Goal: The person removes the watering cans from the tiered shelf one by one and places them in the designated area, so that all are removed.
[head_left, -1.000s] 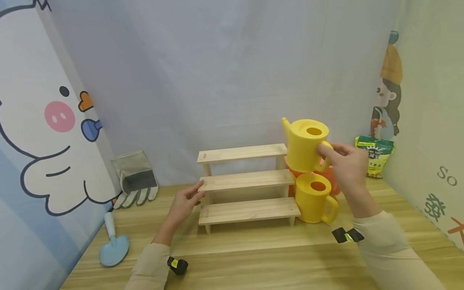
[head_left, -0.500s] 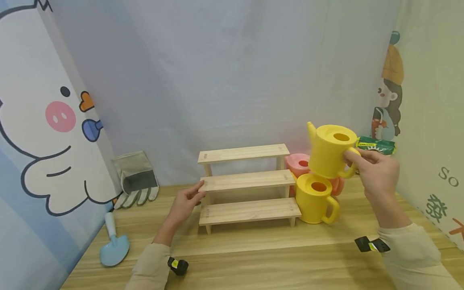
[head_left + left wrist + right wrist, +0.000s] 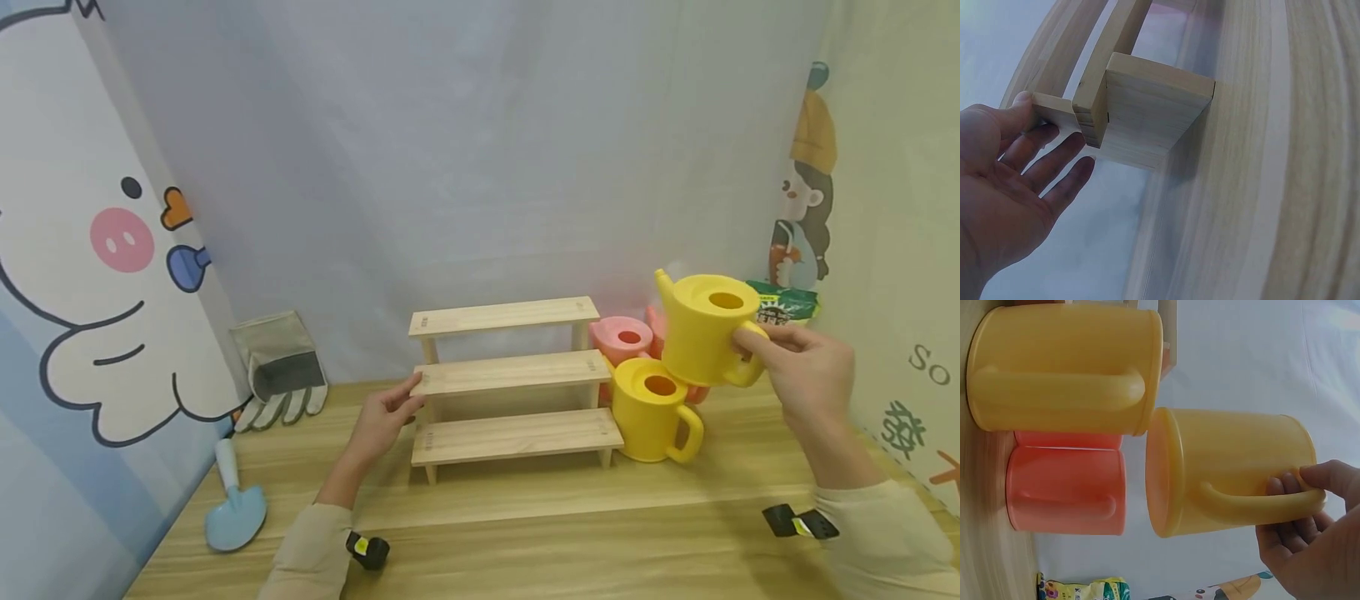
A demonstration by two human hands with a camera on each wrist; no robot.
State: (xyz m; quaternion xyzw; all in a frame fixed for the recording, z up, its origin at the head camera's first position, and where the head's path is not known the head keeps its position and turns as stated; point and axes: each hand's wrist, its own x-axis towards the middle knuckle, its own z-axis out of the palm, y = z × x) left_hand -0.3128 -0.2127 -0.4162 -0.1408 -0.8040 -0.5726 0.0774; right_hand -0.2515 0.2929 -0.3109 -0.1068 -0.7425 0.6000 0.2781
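Note:
My right hand [image 3: 813, 371] grips the handle of a yellow watering can [image 3: 697, 337], its spout toward the left. In the right wrist view, fingers wrap the upper part of that handle and the can is off the table. Another yellow watering can [image 3: 637, 425] stands on the table just right of a three-tier wooden plant stand [image 3: 517, 433]. Pink watering cans [image 3: 611, 337] sit behind it, partly hidden. My left hand [image 3: 378, 423] pinches the left end of the stand's middle board between thumb and index finger; in the left wrist view the other fingers [image 3: 1063, 190] extend loosely.
A light blue hand trowel [image 3: 236, 517] lies at the table's left. Behind it, a grey-white work glove [image 3: 281, 367] leans against the curtain. A green and yellow bag [image 3: 787, 304] stands at the back right, partly covered by my right hand and the held can.
My right hand has carried the yellow watering can to the right and slightly down, away from the stand, uncovering the pink cans. My left hand stays on the stand.

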